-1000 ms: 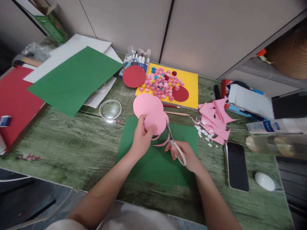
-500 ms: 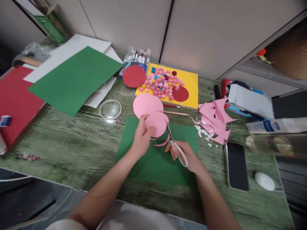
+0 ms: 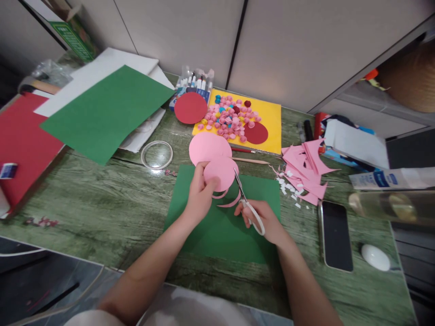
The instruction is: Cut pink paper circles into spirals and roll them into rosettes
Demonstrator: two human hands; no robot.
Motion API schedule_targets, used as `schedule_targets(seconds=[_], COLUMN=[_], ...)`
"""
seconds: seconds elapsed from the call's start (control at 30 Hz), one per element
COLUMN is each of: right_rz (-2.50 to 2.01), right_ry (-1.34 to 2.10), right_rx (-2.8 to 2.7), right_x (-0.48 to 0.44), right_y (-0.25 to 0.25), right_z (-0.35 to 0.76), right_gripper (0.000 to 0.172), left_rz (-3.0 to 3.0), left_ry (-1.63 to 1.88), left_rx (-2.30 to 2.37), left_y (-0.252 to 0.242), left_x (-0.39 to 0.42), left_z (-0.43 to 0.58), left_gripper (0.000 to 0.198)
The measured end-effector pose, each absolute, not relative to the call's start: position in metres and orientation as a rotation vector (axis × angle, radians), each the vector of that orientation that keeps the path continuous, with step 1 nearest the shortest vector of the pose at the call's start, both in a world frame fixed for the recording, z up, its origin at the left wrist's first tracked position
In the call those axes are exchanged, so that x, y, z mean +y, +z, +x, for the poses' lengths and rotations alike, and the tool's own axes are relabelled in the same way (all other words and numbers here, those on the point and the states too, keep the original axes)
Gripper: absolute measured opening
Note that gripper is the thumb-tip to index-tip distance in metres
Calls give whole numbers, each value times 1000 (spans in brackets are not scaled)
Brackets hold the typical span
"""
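Note:
My left hand (image 3: pixel 200 192) pinches a round piece of pink paper (image 3: pixel 220 173) between thumb and fingers, above a green sheet (image 3: pixel 217 237). White-handled scissors (image 3: pixel 249 208) are in my right hand (image 3: pixel 260 217), closed around their handles. The blades lie at the right rim of the pink round, where a thin trimmed edge curls away. A curved pink strip (image 3: pixel 229 202) rests on the green sheet below. Just beyond my left hand, larger pink paper circles (image 3: pixel 205 147) overlap on the table.
Pink scraps (image 3: pixel 304 165) and white bits (image 3: pixel 288 185) lie right, near a phone (image 3: pixel 335 235) and mouse (image 3: pixel 375 256). Small pink rolled pieces (image 3: pixel 229 118) cover a yellow sheet (image 3: pixel 272 122). Left are a tape ring (image 3: pixel 157 143) and green paper (image 3: pixel 108 111).
My left hand has turned the pink round slightly and shifted it a little to the left. The scissors have barely moved, and the trimmed edge under the round shows more.

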State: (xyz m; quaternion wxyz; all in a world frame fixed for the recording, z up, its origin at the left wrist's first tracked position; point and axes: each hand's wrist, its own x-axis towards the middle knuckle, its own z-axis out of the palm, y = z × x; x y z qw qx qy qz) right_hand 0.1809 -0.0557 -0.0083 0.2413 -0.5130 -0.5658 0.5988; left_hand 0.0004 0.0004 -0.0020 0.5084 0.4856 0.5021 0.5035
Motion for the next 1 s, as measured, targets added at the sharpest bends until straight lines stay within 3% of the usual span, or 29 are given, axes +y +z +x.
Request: schedule_targets(seconds=[0.6,1.0], right_rz=[-1384,-1413], right_ry=[1620,1639], right_rx=[-1541,-1547], right_x=[-56,-55], right_y=[-8,-9], right_z=[180,182], right_gripper=[50,45], left_rz=[1124,1099], left_ry=[1192,1245], left_rx=[1146,1180], left_y=[-5,-4], left_x=[-2,0], left_z=[0,2], left_gripper=[26,26])
